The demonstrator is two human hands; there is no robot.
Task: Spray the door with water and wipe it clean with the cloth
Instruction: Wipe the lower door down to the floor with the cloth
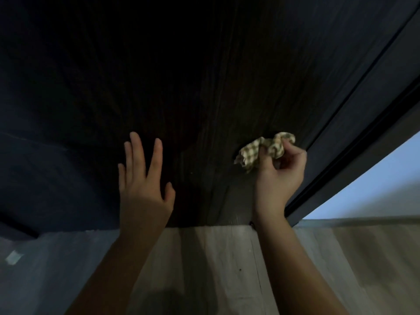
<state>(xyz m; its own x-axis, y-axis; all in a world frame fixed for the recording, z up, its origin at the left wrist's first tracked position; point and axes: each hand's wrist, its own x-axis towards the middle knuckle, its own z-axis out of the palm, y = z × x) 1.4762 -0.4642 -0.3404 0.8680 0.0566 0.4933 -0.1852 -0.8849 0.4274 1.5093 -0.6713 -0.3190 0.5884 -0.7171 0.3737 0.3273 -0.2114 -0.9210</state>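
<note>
Pressing flat, left hand (143, 178); right hand (280, 172) bunches cloth (259, 151) against door (204, 87).

floor (204, 269): pale wood planks | door (204, 87) bottom edge meets it

Left hand (145, 178) splayed — right hand (280, 176) seemingly fisted.

The door (204, 76) is dark wood-grain, filling the view from nine o'clock round to two o'clock. The cloth (261, 152), a crumpled checked cream-and-green rag, sits bunched against its lower part, toward four o'clock of centre.
</note>
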